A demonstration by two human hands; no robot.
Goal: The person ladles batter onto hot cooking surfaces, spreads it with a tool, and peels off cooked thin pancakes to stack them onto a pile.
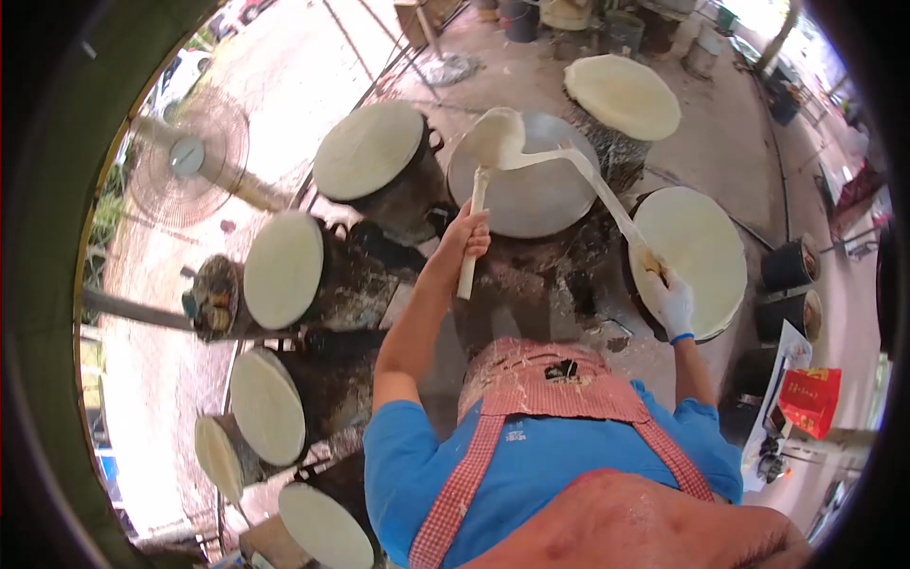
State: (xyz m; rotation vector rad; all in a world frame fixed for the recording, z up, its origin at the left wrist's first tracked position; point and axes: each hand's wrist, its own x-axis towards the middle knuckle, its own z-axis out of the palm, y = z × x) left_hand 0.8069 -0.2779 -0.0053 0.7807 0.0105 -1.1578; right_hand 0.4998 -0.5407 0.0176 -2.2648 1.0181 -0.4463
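My bare left hand (466, 234) is closed round the pale handle of a ladle (494, 138), whose bowl is over the left part of a round grey pan (536, 194). In my gloved right hand (674, 302) is a long white stick (607, 194). It reaches up and left from the hand, and its far end lies close to the ladle's bowl; whether they touch I cannot tell. Beneath the right hand is a large round pot with a pale, flat top (690, 256).
More pots with pale round tops stand at the left (284, 270), upper left (368, 152) and upper right (623, 98). A fan (188, 156) is at the far left. Dark buckets (790, 266) and a red packet (810, 398) are at the right.
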